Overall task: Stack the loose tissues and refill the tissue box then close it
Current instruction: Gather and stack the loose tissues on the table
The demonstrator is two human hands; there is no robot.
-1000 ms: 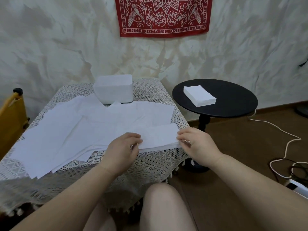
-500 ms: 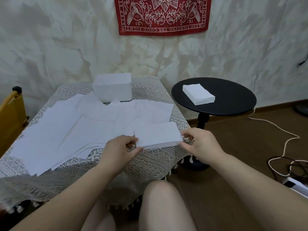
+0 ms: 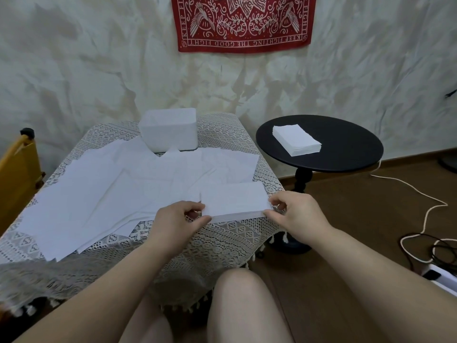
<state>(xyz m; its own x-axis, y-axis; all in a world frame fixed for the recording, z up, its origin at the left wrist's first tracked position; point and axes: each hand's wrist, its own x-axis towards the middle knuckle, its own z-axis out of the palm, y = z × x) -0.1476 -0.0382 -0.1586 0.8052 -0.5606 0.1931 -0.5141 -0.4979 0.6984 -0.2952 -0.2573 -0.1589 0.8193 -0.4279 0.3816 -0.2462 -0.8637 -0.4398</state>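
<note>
Both hands hold 1 small stack of tissues (image 3: 233, 203) at the near right corner of the lace-covered table (image 3: 222, 246). The left hand (image 3: 176, 222) pinches the stack's left short end, thumb below the near edge and fingers curled over the top. The right hand (image 3: 295, 214) pinches the opposite short end the same way, thumb and forefinger closed on the corner. Between the 2 grips the stack lies flat and squared, its layered edge showing along the near side.

Beyond and to the left of the grips, loose tissues (image 3: 99, 194) lie spread and overlapping across the cloth. Farther beyond them stands the white tissue box (image 3: 169, 131); I cannot tell whether its top is open. Well to the right of the right hand, a second neat stack (image 3: 295, 139) rests on a round black side table (image 3: 346, 154).

The sheets look very light, soft and limp, so a single one would likely sag and slide off if lifted by 1 corner. The stack should handle best gripped at both short ends at once, with gentle pressure through its full thickness to keep layers from fanning. Squeezing hard would probably crease it, and the lace may snag a dragged edge.
</note>
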